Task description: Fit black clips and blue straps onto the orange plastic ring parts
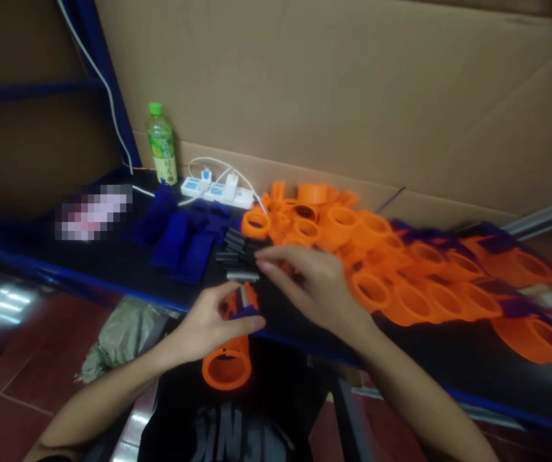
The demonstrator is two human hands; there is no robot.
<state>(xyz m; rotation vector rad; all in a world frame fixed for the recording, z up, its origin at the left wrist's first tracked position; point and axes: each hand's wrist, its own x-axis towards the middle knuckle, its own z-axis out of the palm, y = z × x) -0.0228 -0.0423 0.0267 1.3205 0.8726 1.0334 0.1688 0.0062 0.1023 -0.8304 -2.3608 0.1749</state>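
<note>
My left hand (213, 327) is wrapped around an orange plastic tube part (226, 369), whose round open end points down towards my lap. A blue piece (247, 312) and a short grey strip show at its upper end, near my thumb. My right hand (309, 282) is over the table, thumb and forefinger drawn together beside a small pile of short black rods (235, 242). Whatever lies between those fingertips is too small and blurred to make out. A single silver-grey rod (242, 276) lies at the near side of the pile.
Many orange tube parts (413, 301) cover the table's right side, some with blue pieces. Flat blue pieces (184, 247) lie left of the rods. Behind stand a white power strip (215, 191) with cables and a green-capped bottle (161, 147), against a cardboard wall (334, 90).
</note>
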